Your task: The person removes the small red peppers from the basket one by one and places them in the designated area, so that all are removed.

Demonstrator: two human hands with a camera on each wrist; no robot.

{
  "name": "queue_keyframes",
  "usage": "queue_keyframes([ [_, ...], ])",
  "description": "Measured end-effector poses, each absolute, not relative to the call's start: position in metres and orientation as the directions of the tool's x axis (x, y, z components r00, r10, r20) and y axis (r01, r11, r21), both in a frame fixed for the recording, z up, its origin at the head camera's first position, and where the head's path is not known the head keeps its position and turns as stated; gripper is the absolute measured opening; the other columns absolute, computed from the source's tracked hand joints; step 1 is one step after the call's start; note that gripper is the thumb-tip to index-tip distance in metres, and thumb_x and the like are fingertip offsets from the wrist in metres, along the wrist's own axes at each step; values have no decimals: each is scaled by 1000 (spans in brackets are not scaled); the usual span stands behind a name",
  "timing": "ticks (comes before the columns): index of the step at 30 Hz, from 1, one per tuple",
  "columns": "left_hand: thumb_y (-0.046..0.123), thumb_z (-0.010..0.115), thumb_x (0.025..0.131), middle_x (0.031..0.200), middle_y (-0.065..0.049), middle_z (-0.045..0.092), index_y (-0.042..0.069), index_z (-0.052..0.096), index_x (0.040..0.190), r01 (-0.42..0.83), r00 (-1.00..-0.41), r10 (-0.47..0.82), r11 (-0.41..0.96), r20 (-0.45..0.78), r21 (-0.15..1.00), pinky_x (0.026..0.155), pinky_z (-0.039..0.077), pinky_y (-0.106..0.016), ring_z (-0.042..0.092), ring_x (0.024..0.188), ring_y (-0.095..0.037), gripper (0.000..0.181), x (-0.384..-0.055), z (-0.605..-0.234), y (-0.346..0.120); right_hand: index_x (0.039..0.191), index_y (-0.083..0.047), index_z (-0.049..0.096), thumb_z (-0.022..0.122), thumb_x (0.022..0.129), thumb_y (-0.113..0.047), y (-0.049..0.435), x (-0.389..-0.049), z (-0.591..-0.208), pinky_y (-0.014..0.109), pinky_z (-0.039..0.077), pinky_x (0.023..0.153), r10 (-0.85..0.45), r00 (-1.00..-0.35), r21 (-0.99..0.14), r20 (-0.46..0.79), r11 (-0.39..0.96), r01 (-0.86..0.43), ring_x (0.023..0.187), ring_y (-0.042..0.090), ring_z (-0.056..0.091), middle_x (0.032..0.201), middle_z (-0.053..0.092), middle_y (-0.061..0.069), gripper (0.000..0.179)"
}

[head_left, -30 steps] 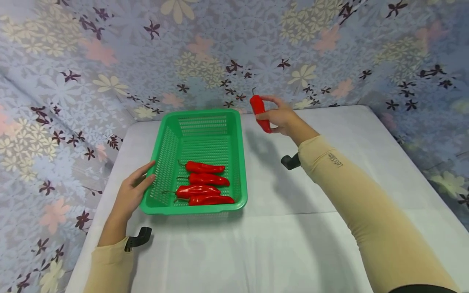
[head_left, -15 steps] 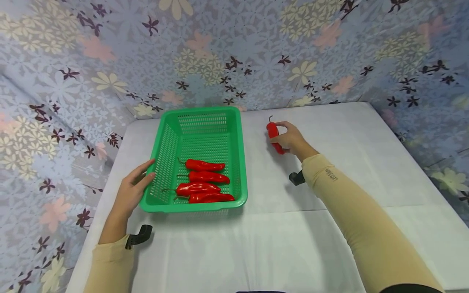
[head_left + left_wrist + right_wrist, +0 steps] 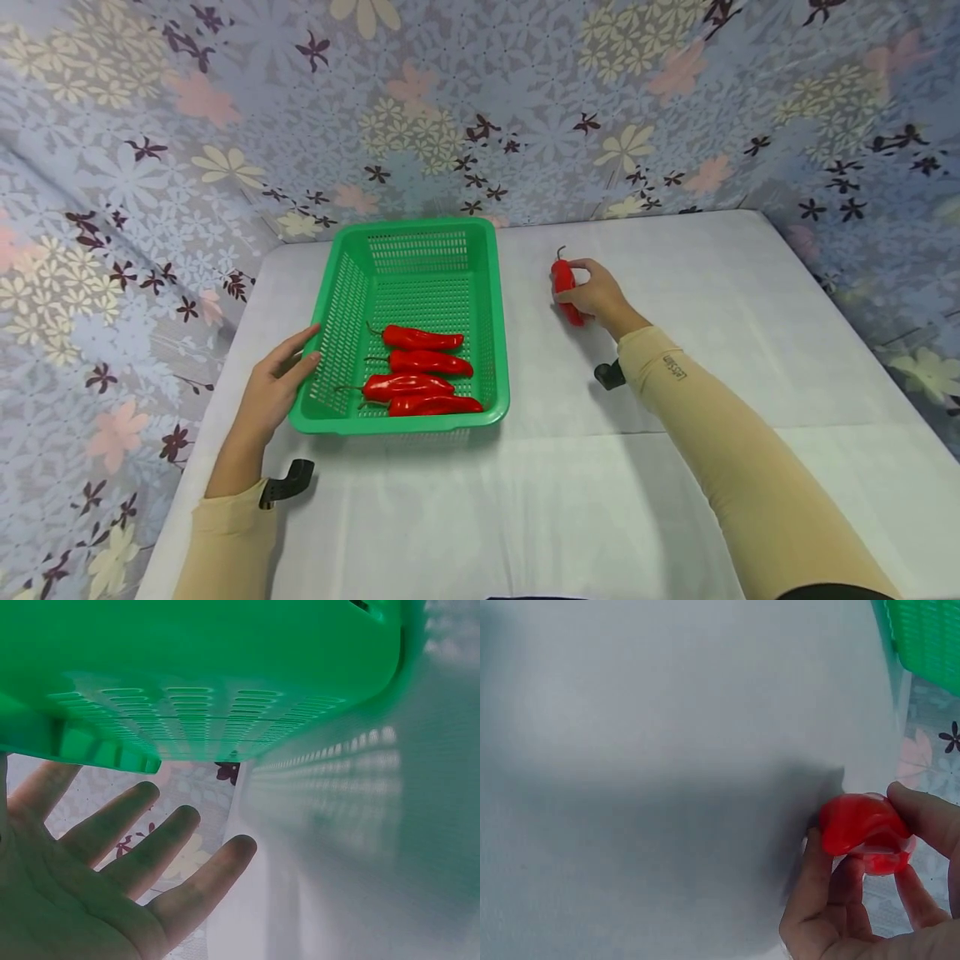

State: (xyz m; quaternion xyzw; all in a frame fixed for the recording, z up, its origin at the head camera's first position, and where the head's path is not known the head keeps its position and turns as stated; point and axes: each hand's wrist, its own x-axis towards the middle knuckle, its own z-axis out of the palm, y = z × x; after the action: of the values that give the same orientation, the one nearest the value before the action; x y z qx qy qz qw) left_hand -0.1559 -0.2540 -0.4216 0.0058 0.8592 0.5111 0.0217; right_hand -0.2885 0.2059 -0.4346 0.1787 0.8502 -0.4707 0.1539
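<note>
A red chili pepper (image 3: 565,287) with a thin curved stem is pinched between the thumb and fingers of my right hand (image 3: 597,293), low over the white table right of the basket. In the right wrist view the pepper (image 3: 864,825) appears end-on, with fingers on both sides. My left hand (image 3: 272,390) touches the left rim of the green plastic basket (image 3: 504,358). From the left wrist view, the fingers of the left hand (image 3: 112,862) are spread and straight beside the basket wall. Several red peppers (image 3: 423,362) lie side by side in the basket's near half.
White cloth covers the table (image 3: 675,275), which meets a flowered fabric backdrop (image 3: 540,100) at the back and sides. A small black wrist device (image 3: 288,482) sits at the left wrist, another black device (image 3: 609,375) at the right.
My right hand has brought the pepper down from the table's back edge, toward me and slightly right, and then slowed. The left hand and basket have stayed in place.
</note>
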Motion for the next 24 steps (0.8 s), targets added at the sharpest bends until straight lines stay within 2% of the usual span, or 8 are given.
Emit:
queue_keyframes([
  [7,42,53,95,154,-7,33,28,41,144,-8,-999,26,488,-23,873,105,33,-61,35,137,-40,52,-157,-422,-254,150,-29,22,78,77,-30,209,-287,-428,50,49,95,165,-902,-714,-400,560,419,124,33,44,144,39,16,92],
  [13,43,52,95,154,-7,32,28,41,144,-15,-999,21,487,-29,873,105,33,-62,34,137,-41,53,-156,-423,-254,152,-30,19,80,71,-44,214,-289,-407,59,39,103,168,-936,-708,-308,616,344,136,37,32,154,28,16,102],
  [21,40,53,95,154,-8,32,26,41,144,-10,-1000,15,491,-20,871,106,30,-63,33,137,-42,52,-157,-423,-253,152,-30,15,82,67,-50,216,-292,-388,56,45,97,174,-942,-703,-286,631,330,135,39,35,155,25,17,111],
  [24,41,53,95,154,-8,33,26,41,144,-7,-1000,17,493,-17,870,105,32,-62,35,137,-42,52,-157,-424,-253,152,-32,13,82,64,-54,215,-294,-383,56,46,97,169,-943,-702,-287,633,327,135,38,35,155,24,16,114],
])
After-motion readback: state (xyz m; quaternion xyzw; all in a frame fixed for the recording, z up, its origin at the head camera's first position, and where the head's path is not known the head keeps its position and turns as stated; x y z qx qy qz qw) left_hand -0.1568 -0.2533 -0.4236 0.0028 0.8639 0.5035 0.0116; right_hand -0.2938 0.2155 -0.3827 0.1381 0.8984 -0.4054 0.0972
